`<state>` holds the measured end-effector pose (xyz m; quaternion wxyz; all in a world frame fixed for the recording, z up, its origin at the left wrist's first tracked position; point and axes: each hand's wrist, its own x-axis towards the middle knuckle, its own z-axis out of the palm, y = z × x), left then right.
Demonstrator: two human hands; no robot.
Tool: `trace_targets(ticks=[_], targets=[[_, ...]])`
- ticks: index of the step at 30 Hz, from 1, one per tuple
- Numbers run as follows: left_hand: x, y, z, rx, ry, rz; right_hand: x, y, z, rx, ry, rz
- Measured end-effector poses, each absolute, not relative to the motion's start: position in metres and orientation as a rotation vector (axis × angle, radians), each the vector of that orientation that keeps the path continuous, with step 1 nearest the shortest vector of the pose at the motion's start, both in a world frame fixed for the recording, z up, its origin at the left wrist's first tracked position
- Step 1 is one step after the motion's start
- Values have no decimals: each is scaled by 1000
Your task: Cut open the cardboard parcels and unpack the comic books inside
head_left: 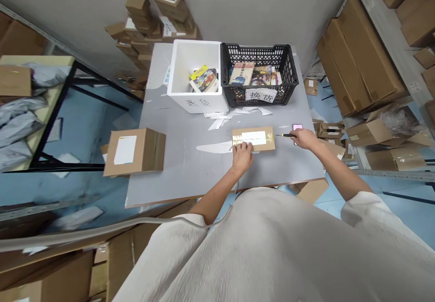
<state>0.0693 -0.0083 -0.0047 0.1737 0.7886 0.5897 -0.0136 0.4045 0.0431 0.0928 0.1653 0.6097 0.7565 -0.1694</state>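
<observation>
A small flat cardboard box (270, 144) with a white label and clear tape lies on the grey table in front of me. My left hand (242, 157) grips its near left edge, fingers over the top. Just off the box's right end, my right hand (303, 138) is closed round a screwdriver (288, 135) with a yellow and black handle. The thin metal tip points left toward the taped end, slightly apart from it. A phone (297, 127) with a lit screen lies under or beside my right hand, partly hidden.
A white foam box (197, 48) and a black plastic crate (260, 50), both with books inside, stand at the back. Torn paper scraps (217, 123) lie before them. A larger labelled carton (136, 152) sits at the left edge. Shelves with cartons (367, 57) flank the table.
</observation>
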Motion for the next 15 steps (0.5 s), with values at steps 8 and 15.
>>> trace_targets(ticks=[8,15], targets=[[98,29,2,2350,1372,50,408,36,82,1956,2201,-712],[113,55,0,2321,1355,-170,417,31,65,2033,2209,-894]])
